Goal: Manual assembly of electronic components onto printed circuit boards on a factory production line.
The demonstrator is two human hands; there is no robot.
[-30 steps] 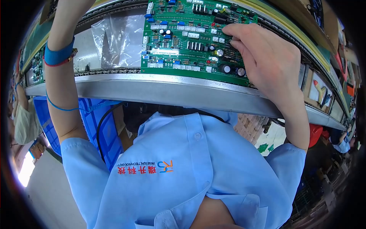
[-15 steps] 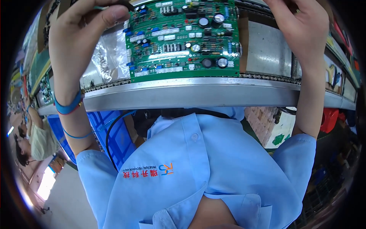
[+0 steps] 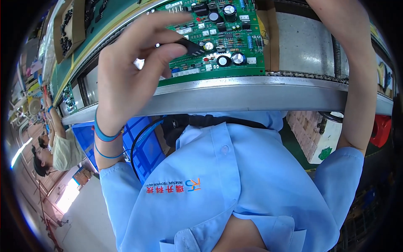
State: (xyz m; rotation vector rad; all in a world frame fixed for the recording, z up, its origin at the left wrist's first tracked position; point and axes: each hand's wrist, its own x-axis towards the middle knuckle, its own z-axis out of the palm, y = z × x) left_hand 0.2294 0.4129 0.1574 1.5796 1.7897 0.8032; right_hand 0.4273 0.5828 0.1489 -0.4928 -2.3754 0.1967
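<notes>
My left hand (image 3: 134, 67) is over the left part of a green circuit board (image 3: 252, 69), with thumb and fingers closed on a small black part with short silvery pins (image 3: 191, 46). The black part is slanted over the board near a small round capacitor (image 3: 208, 45); whether it touches the board I cannot tell. The board carries several capacitors, white connectors and blue resistors, and my hand hides its left side. Of my right arm (image 3: 357, 71) only the forearm and wrist area show at the upper right; the fingers are beyond the top edge.
A metal rail (image 3: 247, 94) runs along the near side of the board. A cardboard box (image 3: 73, 25) of small black parts stands at the far left. Below the rail are a blue crate (image 3: 145, 143) and a red object (image 3: 381, 131). Another person (image 3: 63, 153) is at the left.
My left hand has moved right and nearer, bringing the black part over the board. My right hand has gone up past the top edge. The view has shifted a little.
</notes>
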